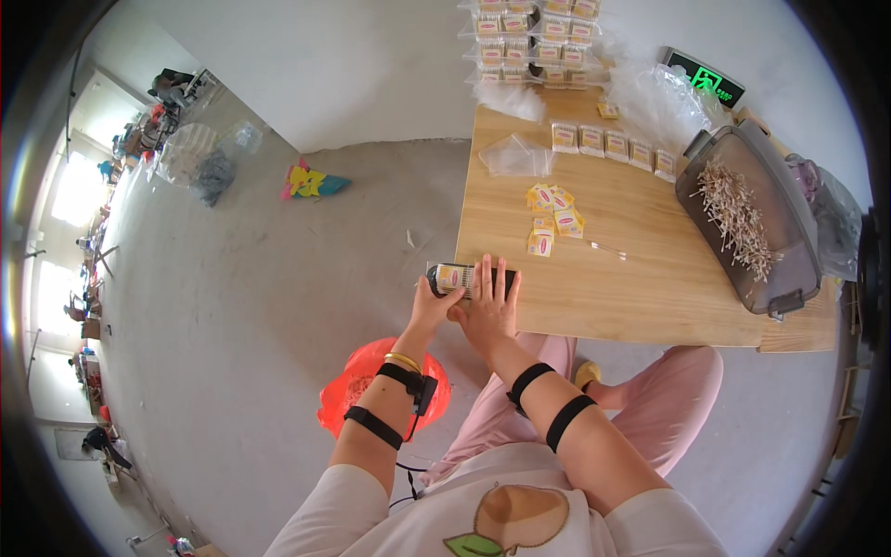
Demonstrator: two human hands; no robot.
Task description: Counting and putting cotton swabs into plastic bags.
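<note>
At the table's near left corner lies a small pack of cotton swabs [453, 277] with a yellow and white label, against a dark, black-edged object whose kind I cannot make out. My left hand [434, 309] grips the pack's left end, thumb along its near side. My right hand [490, 311] lies flat with fingers stretched over the pack's right end and the dark object. Beyond the hands, loose yellow and white label cards [555, 206] lie in a small heap. A few loose cotton swabs [608, 250] rest to their right.
Several filled swab packs [615, 146] stand in a row. Behind are stacked bagged packs [532, 51] and clear plastic bags [668, 93]. A grey bin [789, 269] of loose swabs sits at right. A red bag [339, 385] stands on the floor below my left arm.
</note>
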